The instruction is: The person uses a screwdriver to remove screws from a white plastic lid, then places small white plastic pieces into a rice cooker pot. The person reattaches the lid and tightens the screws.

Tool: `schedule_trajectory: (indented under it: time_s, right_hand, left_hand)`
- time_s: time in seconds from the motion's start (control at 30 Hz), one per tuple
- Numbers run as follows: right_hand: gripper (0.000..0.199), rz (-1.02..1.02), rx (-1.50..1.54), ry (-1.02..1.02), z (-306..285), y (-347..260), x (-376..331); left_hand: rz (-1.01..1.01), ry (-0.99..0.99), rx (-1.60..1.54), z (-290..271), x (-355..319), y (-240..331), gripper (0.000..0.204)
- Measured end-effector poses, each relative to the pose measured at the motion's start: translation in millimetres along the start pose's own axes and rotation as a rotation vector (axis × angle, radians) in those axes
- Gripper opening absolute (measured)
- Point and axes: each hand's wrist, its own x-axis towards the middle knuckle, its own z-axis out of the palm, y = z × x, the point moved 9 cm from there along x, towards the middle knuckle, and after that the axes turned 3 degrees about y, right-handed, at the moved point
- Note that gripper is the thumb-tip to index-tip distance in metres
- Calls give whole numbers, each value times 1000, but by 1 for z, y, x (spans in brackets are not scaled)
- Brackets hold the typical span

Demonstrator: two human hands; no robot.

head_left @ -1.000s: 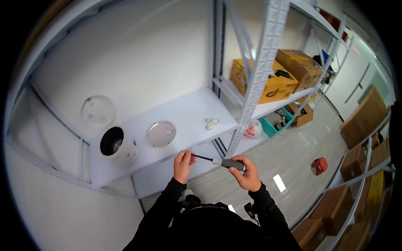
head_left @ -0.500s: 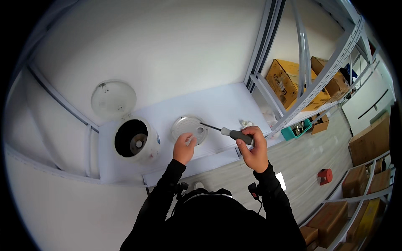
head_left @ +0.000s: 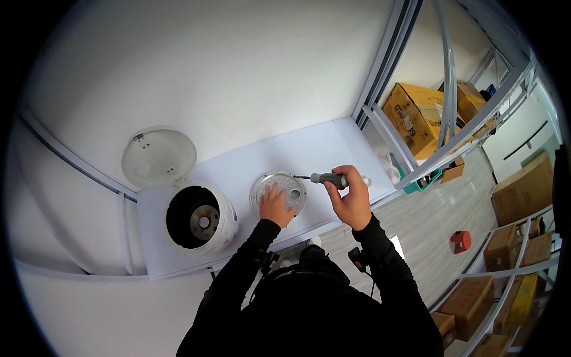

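While I watch remotely, the white shelf (head_left: pixel 342 154) spans below my fingers. White canister (head_left: pixel 229 223), lid (head_left: pixel 159 157) up: left of the left fingers. Perforated disc (head_left: pixel 283 181): under my left hand (head_left: pixel 275 208), fingers spread, palm down, gripping nothing I can see. Right hand (head_left: pixel 352 202): fingers curled round grey screwdriver (head_left: pixel 326 178), tip pointing left at disc's rim; contact, can't tell.

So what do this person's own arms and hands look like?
Black long sleeves reach both wrists; the left hand and right hand are bare. Each sleeve carries a small black device on its inner side, the right one with a thin dark cable.
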Motion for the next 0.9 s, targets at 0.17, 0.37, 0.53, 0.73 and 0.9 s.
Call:
schedule_trajectory:
  time_s: [0.17, 0.37, 0.53, 0.73, 0.9]
  right_hand:
    - [36, 13, 52, -46, 22, 12, 20]
    - [36, -73, 24, -72, 45, 22, 47]
    - [36, -28, 25, -178, 69, 42, 59]
    - [35, -60, 1, -238, 85, 59, 66]
    - [36, -71, -25, -273, 93, 65, 72]
  left_hand:
    - [1, -59, 9, 6, 15, -7, 79]
    - [-96, -231, 43, 4, 18, 7, 88]
    - [-125, -251, 54, 11, 20, 3, 87]
    - [-116, -236, 86, 10, 21, 4, 85]
    - [-144, -281, 86, 6, 25, 5, 84]
